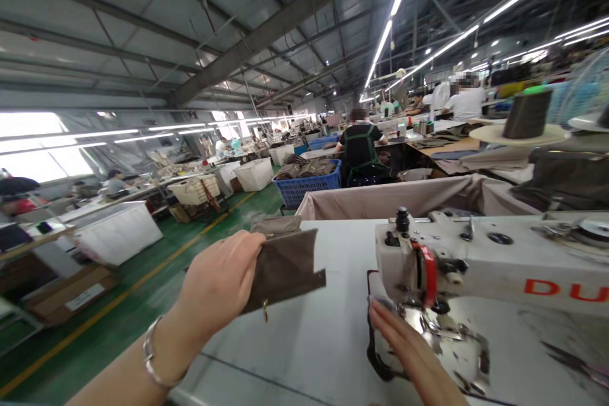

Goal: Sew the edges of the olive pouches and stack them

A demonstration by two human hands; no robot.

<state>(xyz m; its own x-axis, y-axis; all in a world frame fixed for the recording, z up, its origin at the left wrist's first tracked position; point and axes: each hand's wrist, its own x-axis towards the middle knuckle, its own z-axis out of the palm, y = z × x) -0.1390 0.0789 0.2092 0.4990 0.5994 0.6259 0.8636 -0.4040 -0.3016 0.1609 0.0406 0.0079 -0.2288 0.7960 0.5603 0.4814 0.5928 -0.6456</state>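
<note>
At frame centre, the left hand [216, 282] is holding a brown fabric [288, 263] in a closed grip above the counter [309, 342]. At lower right, the right hand [404, 346] is lying flat, its grip wide and holding nothing, under the sewing machine [499, 260] head.

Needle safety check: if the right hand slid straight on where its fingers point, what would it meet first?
Right hand: probably only bare table left of the machine, then perhaps the fabric held by the left hand; depth is unclear.
</note>
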